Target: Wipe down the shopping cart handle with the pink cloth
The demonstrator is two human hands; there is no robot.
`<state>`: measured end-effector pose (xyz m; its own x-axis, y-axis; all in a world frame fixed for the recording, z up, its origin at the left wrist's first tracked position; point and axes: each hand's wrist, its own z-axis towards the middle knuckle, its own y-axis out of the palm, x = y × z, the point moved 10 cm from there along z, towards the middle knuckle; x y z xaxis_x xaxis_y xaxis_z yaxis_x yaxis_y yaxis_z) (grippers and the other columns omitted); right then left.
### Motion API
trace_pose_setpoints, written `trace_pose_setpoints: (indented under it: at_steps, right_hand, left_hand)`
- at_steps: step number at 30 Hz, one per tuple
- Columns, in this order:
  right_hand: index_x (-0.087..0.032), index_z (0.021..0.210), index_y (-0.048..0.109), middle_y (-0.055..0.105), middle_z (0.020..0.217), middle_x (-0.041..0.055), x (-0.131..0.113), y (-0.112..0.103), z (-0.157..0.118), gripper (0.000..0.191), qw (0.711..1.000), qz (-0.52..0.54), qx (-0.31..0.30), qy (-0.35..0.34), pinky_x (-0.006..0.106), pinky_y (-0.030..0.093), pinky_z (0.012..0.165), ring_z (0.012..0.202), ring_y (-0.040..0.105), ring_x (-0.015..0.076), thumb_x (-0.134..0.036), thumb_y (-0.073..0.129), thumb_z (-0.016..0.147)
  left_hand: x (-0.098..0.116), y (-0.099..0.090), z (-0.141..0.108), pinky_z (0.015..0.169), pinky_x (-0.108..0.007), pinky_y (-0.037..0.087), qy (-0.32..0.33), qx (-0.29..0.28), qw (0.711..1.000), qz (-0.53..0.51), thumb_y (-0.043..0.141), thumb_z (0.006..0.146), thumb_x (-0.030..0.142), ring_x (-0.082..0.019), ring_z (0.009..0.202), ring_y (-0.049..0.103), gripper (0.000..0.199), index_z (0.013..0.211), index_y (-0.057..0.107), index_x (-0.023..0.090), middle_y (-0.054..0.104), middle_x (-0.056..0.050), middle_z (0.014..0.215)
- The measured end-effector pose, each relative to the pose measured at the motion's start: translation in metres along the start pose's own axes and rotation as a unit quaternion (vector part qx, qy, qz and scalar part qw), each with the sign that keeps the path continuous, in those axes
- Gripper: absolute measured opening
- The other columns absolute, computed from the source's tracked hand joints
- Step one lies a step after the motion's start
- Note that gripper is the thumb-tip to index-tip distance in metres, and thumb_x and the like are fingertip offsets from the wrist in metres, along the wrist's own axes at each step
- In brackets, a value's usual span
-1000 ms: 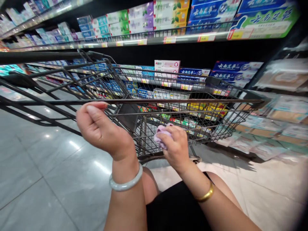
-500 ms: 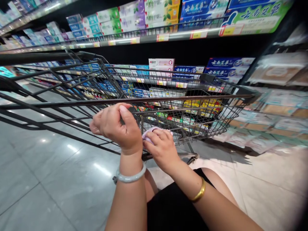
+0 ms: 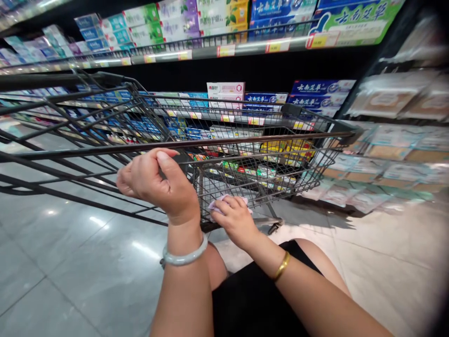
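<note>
A dark wire shopping cart [image 3: 266, 138] stands across the view, its side toward me. My left hand [image 3: 157, 182], with a pale bangle at the wrist, is closed at the cart's side, just below the top rail. Its fingers curl round the wires, though the exact bar is hidden behind the hand. To the right and lower, my right hand [image 3: 233, 217] holds a crumpled pale purple cloth [image 3: 212, 205] against the lower wire mesh. Fingers cover most of the cloth. A gold bangle sits on my right wrist.
Behind the cart, shelves [image 3: 168, 54] carry rows of boxed goods with price tags. Packaged items [image 3: 389, 100] hang at the right. A cart wheel [image 3: 274, 228] rests on the tiled floor [image 3: 87, 262], near my bent knees.
My right hand and the cloth have shifted slightly down the mesh, away from the left wrist. The whole view has moved a little, so the cart and shelves appear further left.
</note>
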<state>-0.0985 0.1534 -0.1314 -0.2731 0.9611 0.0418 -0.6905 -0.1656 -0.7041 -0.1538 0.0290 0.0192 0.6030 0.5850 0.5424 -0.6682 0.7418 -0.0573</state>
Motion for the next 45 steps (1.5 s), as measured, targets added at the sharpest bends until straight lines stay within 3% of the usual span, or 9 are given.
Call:
trace_pose_setpoints:
  at_steps: [5,11,17,23,28,35,38,41,45]
  right_hand:
    - [-0.03,0.109,0.073,0.072,0.125,-0.0001,0.007,-0.006,-0.011,0.013,0.998,-0.001,0.059,-0.003,0.039,0.038,0.102,0.121,0.051,0.0216,-0.026,0.064,0.101]
    - [-0.026,0.102,0.073,0.073,0.116,0.0026,0.02,0.018,-0.026,0.008,0.998,-0.023,-0.065,-0.01,0.04,0.04,0.097,0.121,0.053,0.0234,-0.031,0.071,0.096]
    - [-0.03,0.11,0.073,0.072,0.124,0.0016,0.036,-0.011,-0.025,0.014,0.998,-0.033,0.042,0.027,0.04,0.038,0.103,0.124,0.052,0.0215,-0.024,0.065,0.1]
    - [-0.026,0.097,0.073,0.074,0.116,0.0028,0.043,0.011,-0.032,0.004,0.996,-0.045,-0.068,0.036,0.039,0.039,0.095,0.117,0.055,0.0227,-0.029,0.073,0.094]
    - [-0.029,0.107,0.074,0.073,0.122,0.0022,0.046,-0.017,-0.03,0.012,0.995,-0.062,0.054,0.058,0.039,0.036,0.102,0.121,0.052,0.0216,-0.025,0.066,0.099]
    - [-0.029,0.1,0.075,0.074,0.115,0.0015,0.052,-0.022,-0.021,0.01,0.995,-0.019,0.046,0.086,0.037,0.037,0.096,0.115,0.054,0.0212,-0.021,0.072,0.093]
    - [-0.03,0.105,0.075,0.072,0.116,0.002,0.052,-0.042,-0.013,0.02,0.99,0.017,0.113,0.087,0.038,0.039,0.1,0.115,0.054,0.0215,-0.016,0.07,0.092]
    - [-0.028,0.099,0.075,0.072,0.111,0.0032,0.048,-0.051,-0.002,0.022,0.988,0.03,0.116,0.1,0.038,0.041,0.095,0.112,0.054,0.023,-0.011,0.07,0.087]
    - [-0.027,0.099,0.074,0.069,0.109,0.0046,0.036,-0.087,0.026,0.025,0.98,0.089,0.144,0.103,0.038,0.045,0.091,0.108,0.055,0.0239,-0.008,0.069,0.084]
  left_hand:
    - [-0.006,0.004,0.001,0.112,-0.073,0.022,-0.039,-0.018,0.998,-0.039,0.038,0.099,0.04,-0.032,0.117,0.059,0.035,0.077,0.061,0.028,0.067,-0.004,0.089]
    - [0.002,-0.005,0.0,0.109,-0.063,0.037,0.002,0.048,0.999,-0.014,0.042,0.099,0.035,-0.026,0.1,0.064,0.033,0.076,0.066,0.026,0.067,-0.003,0.08]
    - [0.001,0.0,0.001,0.11,-0.068,0.032,-0.01,0.015,1.0,0.009,0.036,0.101,0.041,-0.027,0.106,0.065,0.038,0.077,0.063,0.029,0.072,-0.002,0.088]
    - [0.001,-0.002,0.0,0.112,-0.065,0.031,-0.006,0.03,0.999,-0.009,0.039,0.1,0.039,-0.029,0.108,0.064,0.034,0.076,0.063,0.03,0.071,-0.003,0.086]
    - [0.0,-0.001,0.0,0.115,-0.066,0.024,0.002,0.027,0.999,-0.025,0.038,0.102,0.038,-0.028,0.107,0.063,0.034,0.08,0.063,0.028,0.07,-0.003,0.088]
    - [0.002,-0.001,-0.002,0.114,-0.057,0.031,0.018,0.052,0.998,0.0,0.046,0.099,0.033,-0.025,0.097,0.061,0.032,0.077,0.067,0.025,0.067,-0.005,0.082]
    - [0.004,0.005,-0.004,0.109,-0.055,0.032,0.032,0.005,0.999,0.033,0.045,0.1,0.035,-0.028,0.101,0.059,0.033,0.079,0.068,0.025,0.069,-0.007,0.086]
    - [0.006,0.002,-0.003,0.104,-0.053,0.031,0.06,-0.05,0.995,0.06,0.047,0.1,0.034,-0.029,0.103,0.059,0.031,0.082,0.071,0.026,0.072,-0.007,0.088]
    - [0.01,-0.026,0.017,0.097,-0.046,0.036,0.128,-0.095,0.986,0.048,0.045,0.101,0.031,-0.024,0.092,0.064,0.031,0.084,0.071,0.025,0.074,-0.005,0.086]
